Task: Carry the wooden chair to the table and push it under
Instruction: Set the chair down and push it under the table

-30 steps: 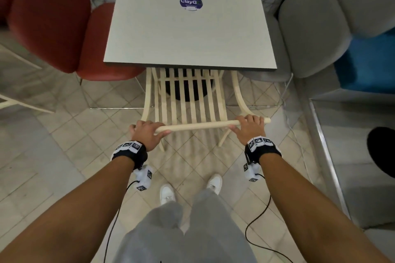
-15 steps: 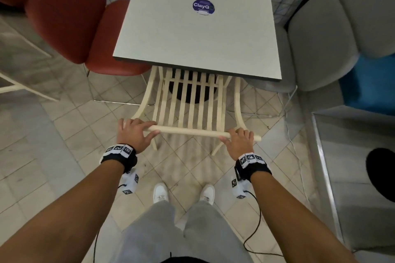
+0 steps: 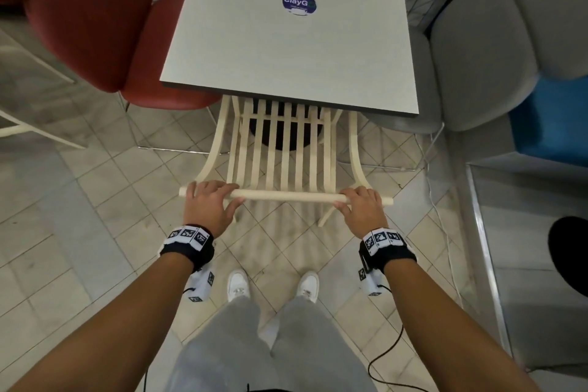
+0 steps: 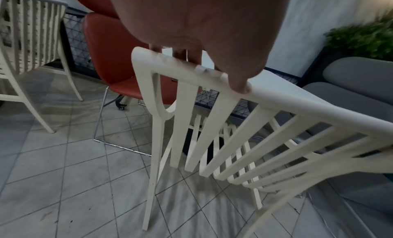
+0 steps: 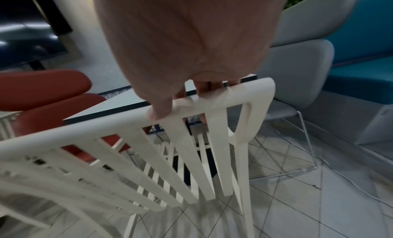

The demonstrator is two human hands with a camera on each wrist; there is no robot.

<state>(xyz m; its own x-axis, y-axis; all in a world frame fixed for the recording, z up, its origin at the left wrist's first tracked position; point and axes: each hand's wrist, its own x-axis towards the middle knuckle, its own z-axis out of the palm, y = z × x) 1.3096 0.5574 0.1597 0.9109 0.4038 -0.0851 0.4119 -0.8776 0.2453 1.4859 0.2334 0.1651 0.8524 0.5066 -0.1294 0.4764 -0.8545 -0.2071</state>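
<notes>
A cream slatted wooden chair [image 3: 283,156] stands at the near edge of a square grey table [image 3: 296,51], its seat hidden under the tabletop and its back leaning toward me. My left hand [image 3: 208,202] grips the left end of the chair's top rail [image 3: 286,196], fingers over it and thumb along the near side. My right hand [image 3: 361,205] grips the right end the same way. The left wrist view shows the chair [image 4: 212,124] with my thumb on the rail. In the right wrist view the chair [image 5: 191,140] has my fingers curled over its rail.
A red chair [image 3: 105,29] stands left of the table, grey chairs [image 3: 477,51] right of it, and a blue seat [image 3: 553,118] further right. Another cream slatted chair [image 4: 27,44] stands at the far left. The table's dark pedestal base [image 3: 283,134] shows behind the slats. Cables lie on the tiled floor.
The table sits a little lower and nearer in the head view, as my head shifted. Both hands stay on the top rail and the chair's seat stays under the table.
</notes>
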